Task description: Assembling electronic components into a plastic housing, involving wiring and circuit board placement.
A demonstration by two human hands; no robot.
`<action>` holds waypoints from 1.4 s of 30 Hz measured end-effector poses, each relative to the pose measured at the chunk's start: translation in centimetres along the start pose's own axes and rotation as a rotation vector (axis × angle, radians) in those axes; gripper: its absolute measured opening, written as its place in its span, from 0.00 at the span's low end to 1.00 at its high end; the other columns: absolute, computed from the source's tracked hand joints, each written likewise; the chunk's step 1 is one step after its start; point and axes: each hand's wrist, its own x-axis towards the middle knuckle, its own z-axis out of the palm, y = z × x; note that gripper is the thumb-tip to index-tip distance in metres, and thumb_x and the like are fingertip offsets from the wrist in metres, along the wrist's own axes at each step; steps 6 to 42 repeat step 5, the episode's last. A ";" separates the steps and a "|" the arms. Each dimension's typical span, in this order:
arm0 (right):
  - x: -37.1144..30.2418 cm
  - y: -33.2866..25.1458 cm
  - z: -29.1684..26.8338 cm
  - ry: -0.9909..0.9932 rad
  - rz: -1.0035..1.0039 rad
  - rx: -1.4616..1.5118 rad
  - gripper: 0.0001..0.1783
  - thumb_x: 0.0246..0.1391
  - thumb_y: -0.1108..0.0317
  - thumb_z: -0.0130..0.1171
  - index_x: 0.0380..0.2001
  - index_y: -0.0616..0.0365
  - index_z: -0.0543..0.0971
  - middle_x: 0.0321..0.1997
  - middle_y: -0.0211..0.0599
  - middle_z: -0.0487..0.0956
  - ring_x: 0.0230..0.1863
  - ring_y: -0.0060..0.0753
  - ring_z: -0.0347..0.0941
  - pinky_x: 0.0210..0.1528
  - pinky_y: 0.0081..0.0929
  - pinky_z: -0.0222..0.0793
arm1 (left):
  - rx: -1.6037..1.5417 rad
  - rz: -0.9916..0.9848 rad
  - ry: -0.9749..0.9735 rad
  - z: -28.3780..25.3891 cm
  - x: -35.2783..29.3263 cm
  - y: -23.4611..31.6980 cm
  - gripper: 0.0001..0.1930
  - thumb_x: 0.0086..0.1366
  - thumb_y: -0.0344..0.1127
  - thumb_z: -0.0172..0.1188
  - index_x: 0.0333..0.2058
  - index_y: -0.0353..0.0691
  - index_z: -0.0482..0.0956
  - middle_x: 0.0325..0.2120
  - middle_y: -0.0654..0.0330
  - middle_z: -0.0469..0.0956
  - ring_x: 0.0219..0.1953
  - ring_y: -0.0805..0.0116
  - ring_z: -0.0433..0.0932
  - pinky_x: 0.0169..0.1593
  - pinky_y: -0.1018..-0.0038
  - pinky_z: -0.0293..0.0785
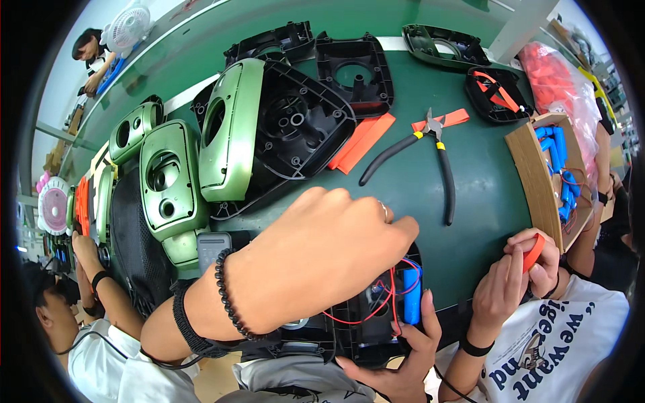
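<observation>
My left hand point(329, 238) is closed, back of the hand up, above a black plastic housing point(369, 326). Its fingertips are curled under, so what they hold is hidden. Around that housing's right side my right hand point(403, 366) has its fingers and thumb, gripping its edge. Inside the housing a blue cylindrical battery point(412, 295) stands by the right hand's fingers. Thin red and blue wires point(390, 289) loop out next to the battery. Part of the housing is covered by my left hand and forearm.
Green and black housings point(225, 134) crowd the far left. Pliers point(430, 134) lie ahead beside orange strips point(363, 142). A wooden box point(537, 181) of blue batteries stands right. A co-worker's hands point(504, 289) hold an orange strip at right; another person point(80, 349) works left.
</observation>
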 end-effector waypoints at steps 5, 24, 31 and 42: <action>0.2 0.1 0.0 -0.005 -0.032 0.007 0.56 0.32 0.42 0.91 0.57 0.58 0.69 0.77 0.65 0.60 0.72 0.59 0.70 0.69 0.47 0.73 | 0.042 -0.057 -0.099 -0.3 0.5 0.4 0.09 0.68 0.37 0.68 0.44 0.43 0.83 0.28 0.61 0.81 0.26 0.55 0.83 0.27 0.62 0.79; 0.2 0.1 0.0 -0.005 -0.032 0.007 0.56 0.32 0.42 0.91 0.57 0.58 0.69 0.77 0.65 0.60 0.72 0.59 0.70 0.69 0.47 0.73 | 0.042 -0.057 -0.099 -0.3 0.5 0.4 0.09 0.68 0.37 0.68 0.44 0.43 0.83 0.28 0.61 0.81 0.26 0.55 0.83 0.27 0.62 0.79; 0.2 0.1 0.0 -0.005 -0.032 0.007 0.56 0.32 0.42 0.91 0.57 0.58 0.69 0.77 0.65 0.60 0.72 0.59 0.70 0.69 0.47 0.73 | 0.042 -0.057 -0.099 -0.3 0.5 0.4 0.09 0.68 0.37 0.68 0.44 0.43 0.83 0.28 0.61 0.81 0.26 0.55 0.83 0.27 0.62 0.79; 0.2 0.1 0.0 -0.005 -0.032 0.007 0.56 0.32 0.42 0.91 0.57 0.58 0.69 0.77 0.65 0.60 0.72 0.59 0.70 0.69 0.47 0.73 | 0.042 -0.057 -0.099 -0.3 0.5 0.4 0.09 0.68 0.37 0.68 0.44 0.43 0.83 0.28 0.61 0.81 0.26 0.55 0.83 0.27 0.62 0.79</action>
